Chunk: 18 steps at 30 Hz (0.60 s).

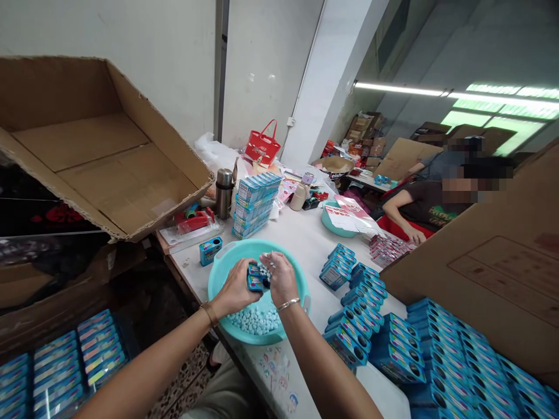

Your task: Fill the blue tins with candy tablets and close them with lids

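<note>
My left hand (236,288) grips a pair of small blue boxes (255,282) with dark round openings, held above a turquoise basin (215,280). Right beside them, my right hand (283,280) is curled around some small pale balls (264,271) at the boxes' openings. More of these balls, whitish to light blue, lie in a heap (257,322) at the bottom of the basin. A single blue box (210,251) stands on the table left of the basin. My fingers hide part of the held boxes.
Rows of blue boxes (356,308) cover the table's right side, near a large cardboard sheet (489,267). Stacked boxes (255,203) and a steel thermos (224,195) stand behind the basin. An open carton (109,157) is at left. A co-worker (421,203) sits across the table.
</note>
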Each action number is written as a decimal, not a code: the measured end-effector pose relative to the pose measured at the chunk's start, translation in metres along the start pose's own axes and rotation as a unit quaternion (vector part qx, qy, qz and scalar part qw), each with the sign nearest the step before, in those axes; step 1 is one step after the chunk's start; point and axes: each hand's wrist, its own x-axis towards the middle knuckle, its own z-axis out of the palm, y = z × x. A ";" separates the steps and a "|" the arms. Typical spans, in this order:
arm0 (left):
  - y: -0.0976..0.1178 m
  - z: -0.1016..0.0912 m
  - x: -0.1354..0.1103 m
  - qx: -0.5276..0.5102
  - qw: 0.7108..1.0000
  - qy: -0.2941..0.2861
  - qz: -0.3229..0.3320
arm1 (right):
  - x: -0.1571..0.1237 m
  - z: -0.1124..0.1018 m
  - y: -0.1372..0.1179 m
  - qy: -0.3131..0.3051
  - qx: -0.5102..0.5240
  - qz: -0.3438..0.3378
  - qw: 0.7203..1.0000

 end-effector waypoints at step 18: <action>0.000 -0.029 -0.011 -0.158 0.983 -0.003 -0.090 | 0.031 -0.064 0.016 -0.054 -0.434 -0.045 0.898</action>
